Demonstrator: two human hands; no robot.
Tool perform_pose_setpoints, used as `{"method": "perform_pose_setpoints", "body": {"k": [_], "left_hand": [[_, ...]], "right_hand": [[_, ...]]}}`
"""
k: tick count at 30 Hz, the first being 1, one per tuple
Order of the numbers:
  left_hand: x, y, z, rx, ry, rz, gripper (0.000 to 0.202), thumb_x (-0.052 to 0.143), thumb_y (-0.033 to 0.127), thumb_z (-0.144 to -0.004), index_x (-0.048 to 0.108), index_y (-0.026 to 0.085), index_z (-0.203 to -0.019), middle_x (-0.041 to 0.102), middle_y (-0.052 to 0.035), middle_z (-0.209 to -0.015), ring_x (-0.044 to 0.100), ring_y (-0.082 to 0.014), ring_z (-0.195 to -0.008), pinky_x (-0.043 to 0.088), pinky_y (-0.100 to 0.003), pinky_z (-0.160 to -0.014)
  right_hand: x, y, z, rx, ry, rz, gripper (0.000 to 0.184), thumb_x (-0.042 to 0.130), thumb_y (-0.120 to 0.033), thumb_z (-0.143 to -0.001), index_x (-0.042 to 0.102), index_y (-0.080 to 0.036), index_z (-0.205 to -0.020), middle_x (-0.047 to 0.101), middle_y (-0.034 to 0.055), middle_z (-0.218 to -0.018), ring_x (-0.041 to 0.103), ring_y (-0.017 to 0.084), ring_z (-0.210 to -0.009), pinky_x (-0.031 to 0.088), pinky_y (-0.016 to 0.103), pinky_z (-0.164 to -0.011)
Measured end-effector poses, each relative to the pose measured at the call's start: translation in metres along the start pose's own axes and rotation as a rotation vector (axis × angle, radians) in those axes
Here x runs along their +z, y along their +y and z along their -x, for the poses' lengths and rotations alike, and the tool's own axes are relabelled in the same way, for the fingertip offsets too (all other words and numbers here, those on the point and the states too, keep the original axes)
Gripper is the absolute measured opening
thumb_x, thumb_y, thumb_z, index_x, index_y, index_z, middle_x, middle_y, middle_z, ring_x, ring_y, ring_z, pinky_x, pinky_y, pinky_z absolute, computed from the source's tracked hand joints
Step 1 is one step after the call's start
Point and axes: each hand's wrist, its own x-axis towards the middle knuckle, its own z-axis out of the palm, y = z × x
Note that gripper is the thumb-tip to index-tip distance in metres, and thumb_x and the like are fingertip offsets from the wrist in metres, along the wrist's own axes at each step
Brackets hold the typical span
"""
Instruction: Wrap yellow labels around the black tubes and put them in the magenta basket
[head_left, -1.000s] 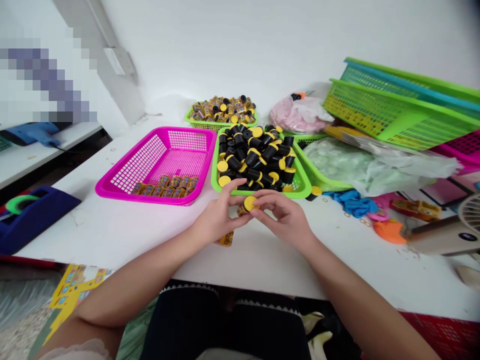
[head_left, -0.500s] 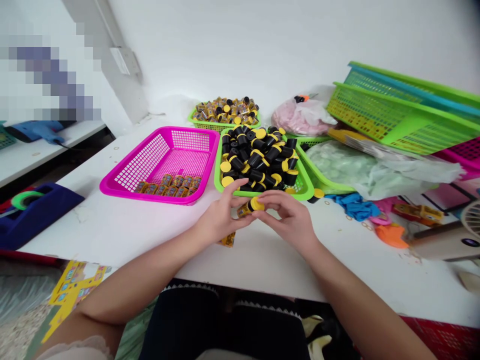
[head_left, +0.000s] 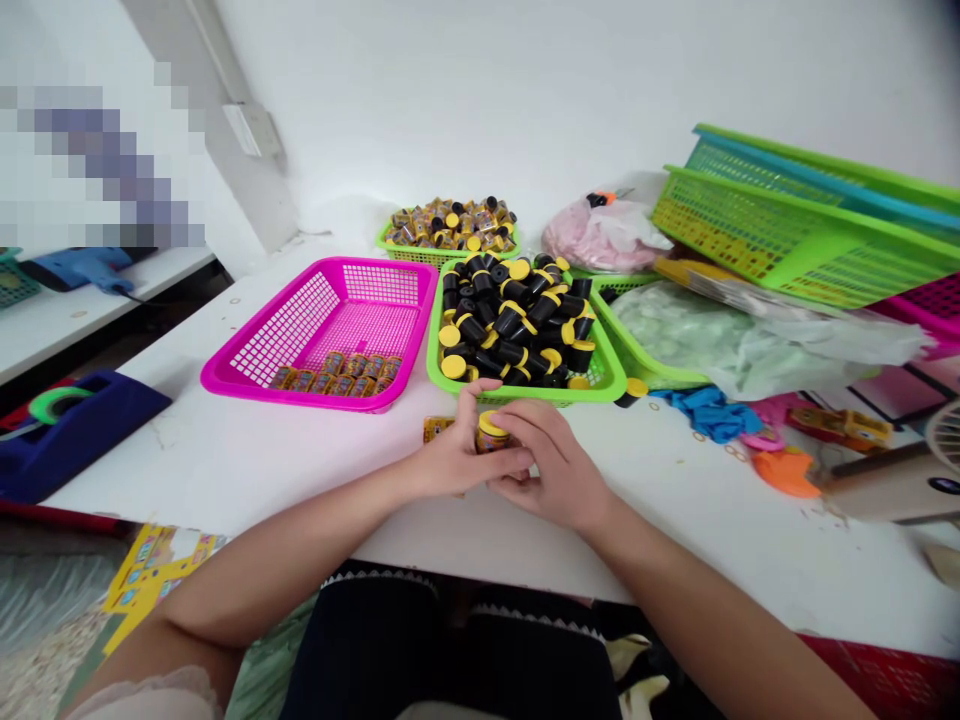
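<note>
A small black canister with a yellow lid stands upright between my hands, a printed label around its side. My left hand grips it from the left, thumb across the front and forefinger raised behind. From the right, my right hand closes its fingers on the same canister. Partly hidden behind my left hand lies a yellow printed label piece on the table. Just beyond my hands stands a green basket heaped with black, yellow-lidded canisters. Several labelled canisters sit in rows inside the pink basket.
Behind is another green basket of labelled canisters. Plastic bags and stacked baskets crowd the right, with a blue crumpled item in front. A blue tape dispenser stands at the left edge.
The canister has gone from tilted to upright, lid on top. My right hand has come down and wraps lower around it, and more of the label piece behind my left hand shows.
</note>
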Motion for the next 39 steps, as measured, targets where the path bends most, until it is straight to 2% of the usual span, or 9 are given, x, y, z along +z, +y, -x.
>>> {"method": "perform_pose_setpoints", "body": {"k": [9, 11, 14, 21, 25, 29, 33, 36, 39], "left_hand": [[0.003, -0.001, -0.002, 0.157, 0.107, -0.124, 0.074, 0.062, 0.015, -0.074, 0.015, 0.02, -0.132, 0.053, 0.0122, -0.063, 0.051, -0.0079, -0.048, 0.038, -0.018, -0.048], [0.002, -0.006, -0.003, 0.258, 0.118, -0.202, 0.072, 0.062, 0.013, -0.074, 0.017, 0.022, -0.129, 0.049, 0.0127, -0.064, 0.05, -0.0078, -0.05, 0.039, -0.019, -0.051], [-0.001, -0.007, -0.004, 0.36, 0.211, -0.328, 0.069, 0.066, 0.012, -0.072, 0.021, 0.025, -0.123, 0.058, 0.0039, -0.084, 0.06, -0.0109, -0.07, 0.046, -0.023, -0.063], [-0.006, 0.025, 0.014, 0.283, 0.324, -0.563, 0.028, 0.075, 0.028, -0.079, 0.057, 0.021, -0.099, 0.067, -0.0018, -0.094, 0.066, -0.0153, -0.084, 0.055, -0.03, -0.078], [-0.012, 0.041, 0.038, 0.271, 0.397, -0.722, 0.023, 0.075, 0.034, -0.082, 0.066, 0.021, -0.1, 0.073, -0.0026, -0.095, 0.07, -0.0175, -0.084, 0.057, -0.031, -0.078], [-0.046, 0.08, 0.062, 0.267, 0.573, -1.023, 0.024, 0.074, 0.039, -0.083, 0.072, 0.024, -0.101, 0.076, -0.0021, -0.102, 0.071, -0.0191, -0.085, 0.057, -0.032, -0.081], [-0.108, 0.128, 0.069, 0.144, 0.761, -1.306, 0.021, 0.073, 0.04, -0.08, 0.076, 0.025, -0.095, 0.074, -0.0037, -0.102, 0.07, -0.0215, -0.082, 0.056, -0.035, -0.081], [-0.158, 0.141, 0.059, -0.17, 0.763, -1.465, 0.022, 0.07, 0.039, -0.081, 0.077, 0.023, -0.095, 0.074, -0.0062, -0.096, 0.069, -0.0254, -0.084, 0.054, -0.038, -0.08], [-0.196, 0.131, 0.046, -0.395, 0.66, -1.519, 0.026, 0.067, 0.038, -0.083, 0.076, 0.02, -0.1, 0.076, -0.008, -0.096, 0.069, -0.0267, -0.087, 0.052, -0.037, -0.081]], "right_hand": [[0.008, 0.003, 0.005, -0.062, -0.003, 0.1, 0.057, 0.063, -0.019, -0.086, 0.043, -0.024, -0.139, 0.064, 0.0111, -0.115, 0.062, 0.028, -0.109, 0.056, 0.049, -0.092], [0.007, 0.005, 0.006, -0.089, 0.002, 0.12, 0.056, 0.063, -0.02, -0.087, 0.044, -0.028, -0.139, 0.066, 0.0087, -0.115, 0.063, 0.027, -0.109, 0.054, 0.051, -0.097], [0.007, 0.008, 0.006, -0.118, -0.018, 0.131, 0.055, 0.063, -0.02, -0.088, 0.046, -0.029, -0.14, 0.069, 0.0072, -0.112, 0.064, 0.025, -0.106, 0.051, 0.052, -0.101], [0.011, 0.014, 0.009, -0.028, 0.016, 0.133, 0.053, 0.063, -0.019, -0.088, 0.05, -0.035, -0.137, 0.069, 0.0043, -0.113, 0.065, 0.023, -0.105, 0.048, 0.05, -0.104], [0.007, 0.02, 0.003, -0.037, 0.019, 0.131, 0.051, 0.066, -0.036, -0.088, 0.05, -0.032, -0.136, 0.066, 0.0079, -0.121, 0.062, 0.025, -0.112, 0.047, 0.049, -0.104], [0.0, 0.043, -0.017, 0.345, -0.013, 0.236, 0.038, 0.051, -0.035, -0.095, 0.06, -0.023, -0.129, 0.062, 0.0137, -0.121, 0.058, 0.03, -0.116, 0.048, 0.053, -0.1], [0.001, 0.061, -0.034, 0.672, -0.275, 0.345, 0.044, 0.047, -0.031, -0.091, 0.06, -0.024, -0.132, 0.064, 0.0127, -0.123, 0.057, 0.034, -0.113, 0.055, 0.049, -0.085], [0.003, 0.065, -0.037, 0.701, -0.373, 0.371, 0.048, 0.047, -0.029, -0.088, 0.058, -0.026, -0.135, 0.066, 0.0103, -0.125, 0.054, 0.036, -0.115, 0.053, 0.051, -0.091], [0.004, 0.066, -0.036, 0.646, -0.347, 0.408, 0.048, 0.048, -0.028, -0.087, 0.061, -0.025, -0.133, 0.067, 0.0114, -0.12, 0.055, 0.036, -0.11, 0.049, 0.054, -0.096]]}}
